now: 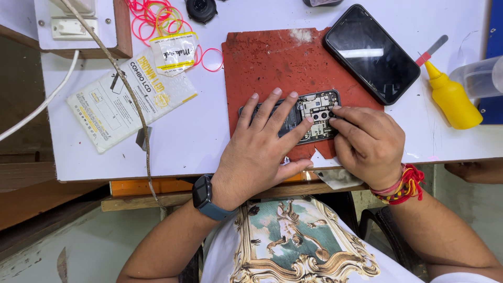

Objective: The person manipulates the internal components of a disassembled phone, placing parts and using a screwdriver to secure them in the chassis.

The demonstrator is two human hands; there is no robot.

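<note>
Centrally, the left hand (262,152) is pressing spread fingers flat on an opened phone (309,112) lying on the red mat (272,57) at mid-frame. Just right, the right hand (369,144) is pinching its fingertips together at the phone's camera end. A black phone (372,52) is lying upper right.

Open white table (209,131) left of the red mat (272,57). Blocked on the right by a black phone (372,52) and yellow bottle (451,98); upper left crowded with pink bands (152,21), packet (126,97), cable (131,94).
</note>
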